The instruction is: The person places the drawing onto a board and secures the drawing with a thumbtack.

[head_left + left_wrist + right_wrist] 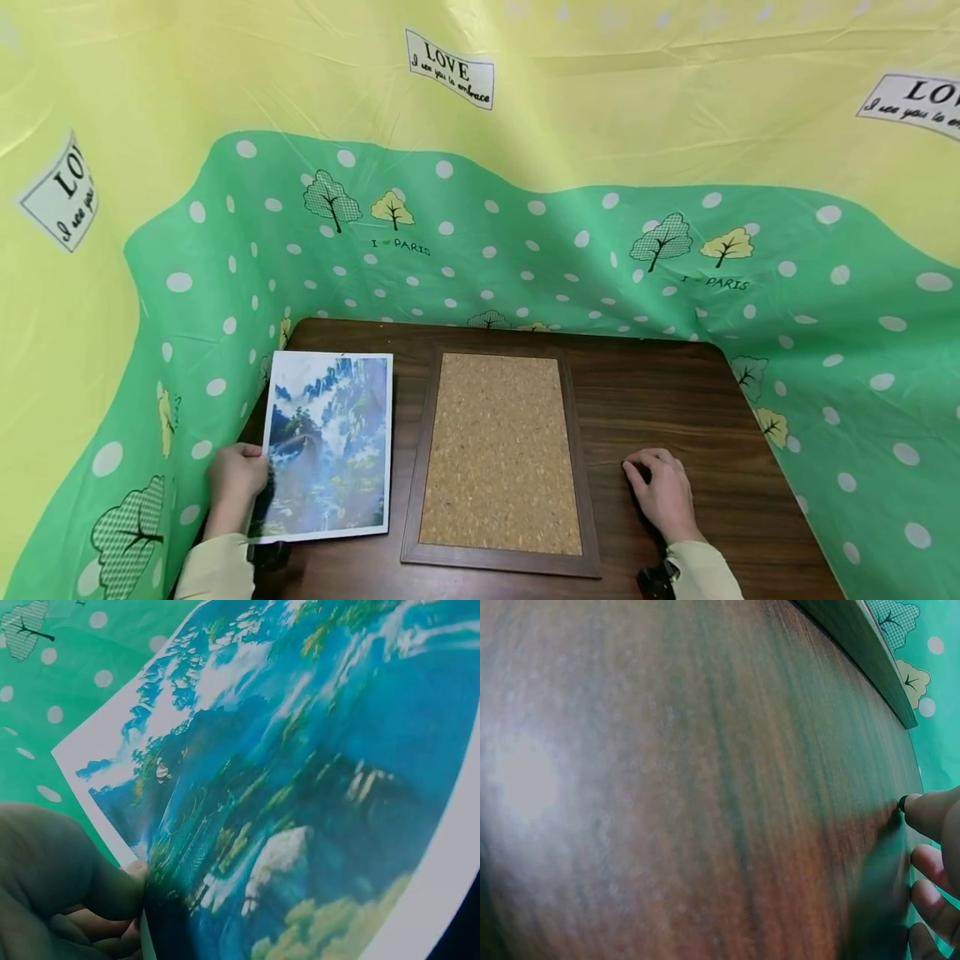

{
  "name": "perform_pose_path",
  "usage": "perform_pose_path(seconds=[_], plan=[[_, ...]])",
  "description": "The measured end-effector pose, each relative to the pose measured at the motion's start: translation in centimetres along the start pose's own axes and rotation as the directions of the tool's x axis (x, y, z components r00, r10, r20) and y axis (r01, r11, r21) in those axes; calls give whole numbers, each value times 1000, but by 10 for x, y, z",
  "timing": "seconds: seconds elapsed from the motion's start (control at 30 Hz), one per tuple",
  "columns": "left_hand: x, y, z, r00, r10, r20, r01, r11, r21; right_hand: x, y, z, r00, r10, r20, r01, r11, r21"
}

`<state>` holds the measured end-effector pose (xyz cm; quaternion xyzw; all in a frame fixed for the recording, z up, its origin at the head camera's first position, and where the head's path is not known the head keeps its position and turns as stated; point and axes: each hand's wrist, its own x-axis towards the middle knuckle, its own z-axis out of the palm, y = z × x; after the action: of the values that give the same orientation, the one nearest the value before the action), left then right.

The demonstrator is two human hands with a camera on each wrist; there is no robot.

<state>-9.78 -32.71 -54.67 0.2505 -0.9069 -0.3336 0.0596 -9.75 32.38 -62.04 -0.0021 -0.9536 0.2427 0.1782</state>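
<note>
Landscape print (330, 446) at 9 o'clock of the wood-framed cork board (501, 458), just beside it. Left hand (237, 479) pinches the print's edge near 8 o'clock, thumb on top. Right hand (662, 492), 3 o'clock of the board, at the table (645, 392): fingers loosely bent; possibly a small dark item at the thumb tip, hold uncertain. Polka-dot fabric (517, 237) at 12 o'clock.

The left hand (240, 477), its cream-sleeved forearm (216, 571) reaching forward, pinches with the thumb (116, 881) pressed towards bent fingers (94, 928), while the right hand (666, 493), well apart, lies low with digits loosely curled, its thumb and index tips seemingly almost touching.
</note>
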Motion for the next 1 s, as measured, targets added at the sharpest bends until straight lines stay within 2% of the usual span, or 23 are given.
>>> perform_pose_path(seconds=[0.13,0.3,0.47,0.77,1.0], plan=[[1,2,-4,1000,-19,10,20,1000,-21,-1,0,0,1000,-4,6,4,1000,-1],[1,6,-6,997,-19,73,24,998,-60,0,1,1,1000,-11,-5,11,1000,2],[1,10,-2,993,-17,118,33,990,-137,0,1,2,1000,-10,-16,10,1000,3],[-7,28,18,989,-50,141,83,966,-243,-1,1,3,1000,-3,-14,3,1000,3],[-14,43,39,982,-29,189,90,943,-320,0,2,3,1000,7,-9,-7,1000,6]])
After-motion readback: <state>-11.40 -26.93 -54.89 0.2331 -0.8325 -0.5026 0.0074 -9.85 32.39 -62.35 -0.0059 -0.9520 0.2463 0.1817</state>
